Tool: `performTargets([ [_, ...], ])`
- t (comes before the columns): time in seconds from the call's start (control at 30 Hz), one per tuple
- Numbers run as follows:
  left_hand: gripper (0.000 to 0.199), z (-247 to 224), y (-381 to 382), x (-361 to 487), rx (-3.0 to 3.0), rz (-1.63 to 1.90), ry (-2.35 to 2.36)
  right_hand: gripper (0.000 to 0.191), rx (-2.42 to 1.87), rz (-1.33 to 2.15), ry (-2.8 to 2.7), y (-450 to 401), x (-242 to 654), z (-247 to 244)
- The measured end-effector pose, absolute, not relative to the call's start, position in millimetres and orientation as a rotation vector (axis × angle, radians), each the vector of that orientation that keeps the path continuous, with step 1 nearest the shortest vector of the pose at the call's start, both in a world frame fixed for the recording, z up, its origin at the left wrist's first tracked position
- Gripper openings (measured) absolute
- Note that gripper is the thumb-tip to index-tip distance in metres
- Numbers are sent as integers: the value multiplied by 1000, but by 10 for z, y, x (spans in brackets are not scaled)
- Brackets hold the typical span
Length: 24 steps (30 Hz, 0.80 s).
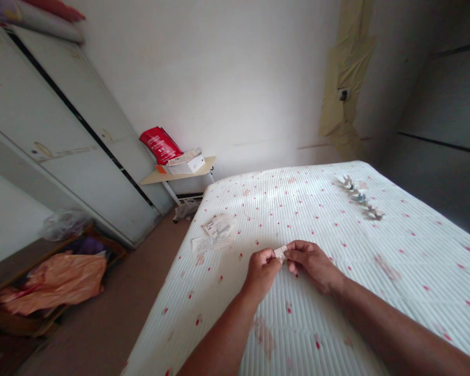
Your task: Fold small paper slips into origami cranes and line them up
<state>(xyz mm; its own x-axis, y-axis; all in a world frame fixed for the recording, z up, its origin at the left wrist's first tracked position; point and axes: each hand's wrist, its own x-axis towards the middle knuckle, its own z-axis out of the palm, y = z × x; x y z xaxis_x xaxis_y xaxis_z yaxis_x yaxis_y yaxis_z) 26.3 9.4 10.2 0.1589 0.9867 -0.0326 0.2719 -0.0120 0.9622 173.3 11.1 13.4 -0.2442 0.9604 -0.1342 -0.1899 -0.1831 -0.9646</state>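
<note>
Between my two hands, over the near part of the bed, is a small folded piece of printed paper [280, 253]. My left hand [261, 271] pinches its left side with thumb and curled fingers. On its right side, my right hand [310, 261] grips it with thumb and forefinger, the other fingers bent below. Several printed paper sheets [219, 227] lie overlapping on the bed to the left. At the far right of the bed, several small folded paper pieces [361, 198] sit in a slanting row.
The bed [290, 324] has a pale ribbed cover with red dots. Beyond its far left corner stands a small table [152, 178] with a red bag [160, 145] and a white box [188, 165]. A wardrobe [102, 104] is at left, near an orange bag [62, 279].
</note>
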Motion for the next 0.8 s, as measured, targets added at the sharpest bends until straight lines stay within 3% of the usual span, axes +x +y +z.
performTargets([
  [0.17, 20, 58, 116, 276, 1643, 820, 1448, 16, -1391, 1376, -1444, 161, 1808, 171],
  [0.47, 20, 103, 41, 356, 2219, 446, 1848, 19, -1781, 664, -1985, 271, 1811, 92],
  [0.8, 20, 131, 66, 306, 2201, 539, 1951, 6, -1895, 608, -2071, 335, 1852, 101],
])
